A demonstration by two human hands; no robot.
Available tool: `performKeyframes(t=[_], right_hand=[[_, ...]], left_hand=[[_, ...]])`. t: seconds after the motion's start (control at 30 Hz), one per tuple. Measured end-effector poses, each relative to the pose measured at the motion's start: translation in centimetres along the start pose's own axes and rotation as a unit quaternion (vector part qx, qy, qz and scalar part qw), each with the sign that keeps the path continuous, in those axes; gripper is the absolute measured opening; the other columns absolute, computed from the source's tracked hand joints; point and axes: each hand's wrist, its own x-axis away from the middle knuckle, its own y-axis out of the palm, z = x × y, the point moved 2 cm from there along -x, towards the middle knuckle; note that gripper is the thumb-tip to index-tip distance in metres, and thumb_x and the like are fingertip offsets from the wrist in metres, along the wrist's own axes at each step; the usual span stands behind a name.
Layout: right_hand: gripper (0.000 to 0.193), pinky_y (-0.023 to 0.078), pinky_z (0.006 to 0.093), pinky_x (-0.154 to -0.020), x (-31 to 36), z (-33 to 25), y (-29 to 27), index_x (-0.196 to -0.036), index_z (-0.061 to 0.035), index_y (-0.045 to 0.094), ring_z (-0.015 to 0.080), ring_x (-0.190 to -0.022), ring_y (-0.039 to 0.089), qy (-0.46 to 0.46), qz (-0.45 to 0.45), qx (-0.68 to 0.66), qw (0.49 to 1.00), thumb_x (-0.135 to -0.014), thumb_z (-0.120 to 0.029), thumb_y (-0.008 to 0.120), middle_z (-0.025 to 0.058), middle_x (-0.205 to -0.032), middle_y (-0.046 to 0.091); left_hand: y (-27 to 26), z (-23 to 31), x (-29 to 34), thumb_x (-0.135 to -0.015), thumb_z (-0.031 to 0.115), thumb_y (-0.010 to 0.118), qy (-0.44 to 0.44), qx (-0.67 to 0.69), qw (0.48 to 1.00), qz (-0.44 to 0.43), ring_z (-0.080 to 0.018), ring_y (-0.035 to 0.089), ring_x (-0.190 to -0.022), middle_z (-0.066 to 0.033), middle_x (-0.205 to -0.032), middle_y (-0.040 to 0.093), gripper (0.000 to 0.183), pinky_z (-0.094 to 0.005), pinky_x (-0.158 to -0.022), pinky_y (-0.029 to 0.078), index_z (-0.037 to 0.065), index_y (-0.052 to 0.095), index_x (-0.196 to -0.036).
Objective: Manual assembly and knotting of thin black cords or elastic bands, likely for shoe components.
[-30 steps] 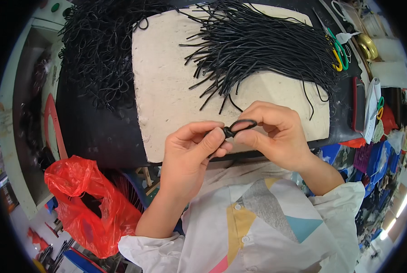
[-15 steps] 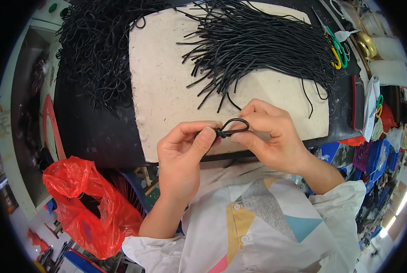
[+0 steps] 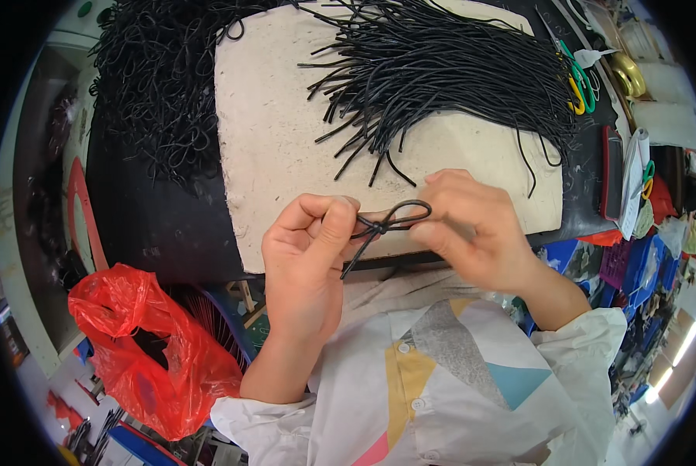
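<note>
A black cord (image 3: 380, 228) is tied in a small knot, with a loop to the right and a loose tail hanging down to the lower left. My left hand (image 3: 307, 248) is closed on the cord left of the knot, pinching it between thumb and fingers. Beside the loop, my right hand (image 3: 480, 229) has its thumb and fingers apart, slightly blurred. Its thumb tip is by the loop's lower strand; whether it touches is hard to tell. Both hands are over the near edge of a pale board (image 3: 274, 171).
Many straight black cords (image 3: 449, 78) lie in a bundle on the board. A heap of looped black cords (image 3: 157, 93) sits at the far left. Scissors with green and yellow handles (image 3: 581, 85) lie far right. A red plastic bag (image 3: 200, 380) hangs at near left.
My right fingers have parted from the loop they were around. The left grip has shifted up and left, and the cord's tail now shows hanging below the knot.
</note>
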Motion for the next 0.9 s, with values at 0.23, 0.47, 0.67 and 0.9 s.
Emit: performKeyframes(t=[0.23,0.47,0.67,0.9], right_hand=[[0.015,0.044,0.0262,-0.058,-0.1,-0.1,-0.6,-0.083,-0.0020,0.063,0.0190,-0.065,0.058,0.037,0.037,-0.061,0.997,-0.068,-0.004,0.066,0.0080,-0.073,0.059],[0.009,0.042,0.0199,-0.054,0.0,-0.4,-0.1,-0.083,0.0012,0.062,0.0077,-0.062,0.053,0.269,-0.019,-0.341,0.901,-0.079,-0.007,0.061,0.0028,-0.069,0.058],[0.012,0.042,0.0174,-0.055,0.2,0.4,0.3,-0.083,0.0027,0.061,0.0050,-0.061,0.052,0.296,-0.017,-0.351,0.888,-0.081,-0.009,0.059,0.0016,-0.069,0.057],[0.018,0.042,0.0182,-0.053,0.2,0.2,0.4,-0.086,0.0014,0.063,0.0053,-0.061,0.053,0.377,0.016,-0.424,0.823,-0.082,-0.016,0.059,0.0019,-0.068,0.058]], left_hand=[[0.3,0.6,0.2,-0.076,-0.003,0.061,-0.046,-0.074,0.993,-0.079,-0.0183,0.063,-0.073,-0.0158,-0.085,0.062,0.026,-0.0266,-0.067,0.053,-0.006,0.055,-0.100],[-0.3,1.2,0.4,-0.070,-0.010,0.060,0.050,-0.199,0.973,-0.101,-0.0204,0.063,-0.074,-0.0164,-0.085,0.063,0.034,-0.0284,-0.068,0.053,-0.009,0.053,-0.103],[-0.6,1.3,0.3,-0.072,-0.010,0.056,-0.026,-0.134,0.984,-0.111,-0.0236,0.064,-0.074,-0.0204,-0.087,0.062,0.036,-0.0292,-0.067,0.054,-0.011,0.051,-0.107],[-1.1,1.1,0.2,-0.078,-0.002,0.056,-0.061,-0.185,0.980,-0.046,-0.0228,0.065,-0.069,-0.0195,-0.082,0.063,0.024,-0.0266,-0.061,0.055,-0.011,0.055,-0.100]])
